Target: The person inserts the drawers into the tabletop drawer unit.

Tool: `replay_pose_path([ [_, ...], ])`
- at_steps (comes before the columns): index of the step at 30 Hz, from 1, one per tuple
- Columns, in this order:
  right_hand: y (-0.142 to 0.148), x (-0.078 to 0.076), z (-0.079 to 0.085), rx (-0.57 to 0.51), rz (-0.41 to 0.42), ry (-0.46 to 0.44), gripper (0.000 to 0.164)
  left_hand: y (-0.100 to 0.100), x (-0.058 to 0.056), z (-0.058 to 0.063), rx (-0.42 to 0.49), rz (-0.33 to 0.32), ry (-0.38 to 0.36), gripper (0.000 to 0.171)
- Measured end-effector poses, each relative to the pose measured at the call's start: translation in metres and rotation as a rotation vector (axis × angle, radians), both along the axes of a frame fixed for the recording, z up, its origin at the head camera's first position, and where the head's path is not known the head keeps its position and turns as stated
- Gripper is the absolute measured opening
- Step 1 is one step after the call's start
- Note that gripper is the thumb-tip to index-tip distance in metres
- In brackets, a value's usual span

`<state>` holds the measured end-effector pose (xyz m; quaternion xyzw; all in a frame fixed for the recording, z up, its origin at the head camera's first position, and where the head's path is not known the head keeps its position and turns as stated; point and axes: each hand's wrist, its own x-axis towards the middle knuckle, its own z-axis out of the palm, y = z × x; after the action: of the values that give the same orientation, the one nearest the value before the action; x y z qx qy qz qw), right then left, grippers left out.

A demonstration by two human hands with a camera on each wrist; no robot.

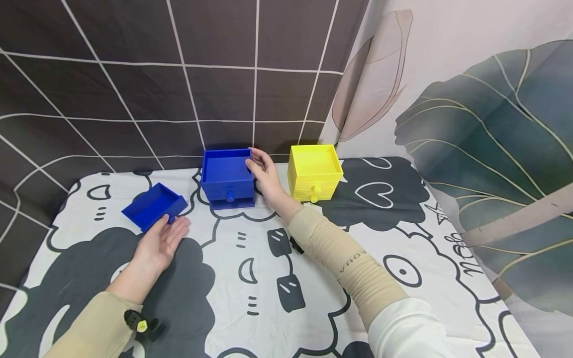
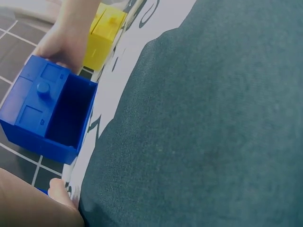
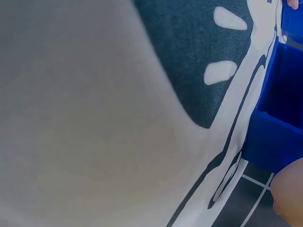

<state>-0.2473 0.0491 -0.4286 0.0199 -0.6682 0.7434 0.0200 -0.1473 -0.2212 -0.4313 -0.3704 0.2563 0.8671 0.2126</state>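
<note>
A small blue drawer box (image 1: 227,171) stands at the back, a knob on its upper drawer and a hollow slot below, seen in the left wrist view. My right hand (image 1: 270,181) grips its right side, thumb over the top rim and fingers behind. To its left lies a loose blue drawer (image 1: 152,204), open side up, angled toward me. My left hand (image 1: 163,241) is at its front with the palm turned up and fingers extended, the thumb right beside the drawer's knob (image 1: 171,219).
A yellow drawer box (image 1: 315,171) stands to the right of the blue one, its drawers in. The table cloth (image 1: 233,318) has black and white cartoon prints. Behind hangs a dark gridded curtain (image 1: 224,89); a leaf-patterned one (image 1: 447,124) hangs at the right.
</note>
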Motion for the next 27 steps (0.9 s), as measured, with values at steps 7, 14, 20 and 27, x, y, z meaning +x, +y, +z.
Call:
replay_pose_path([
  [7, -0.0002, -0.0002, -0.0004, -0.008, -0.003, 0.009, 0.045, -0.0004, -0.0025, 0.0004, 0.009, 0.055, -0.011, 0.020],
  [14, -0.0004, -0.0004, -0.0008, -0.007, 0.000, 0.008, 0.045, -0.0010, -0.0032, 0.0012, 0.002, 0.070, -0.017, 0.020],
  [20, -0.0007, -0.0006, -0.0007, -0.012, 0.004, 0.005, 0.045, -0.0044, -0.0027, 0.0025, -0.011, 0.058, -0.025, 0.015],
  [27, 0.0005, -0.0001, -0.0006, -0.002, 0.006, 0.009, 0.046, -0.0073, -0.0001, 0.0033, 0.025, 0.079, -0.060, 0.020],
])
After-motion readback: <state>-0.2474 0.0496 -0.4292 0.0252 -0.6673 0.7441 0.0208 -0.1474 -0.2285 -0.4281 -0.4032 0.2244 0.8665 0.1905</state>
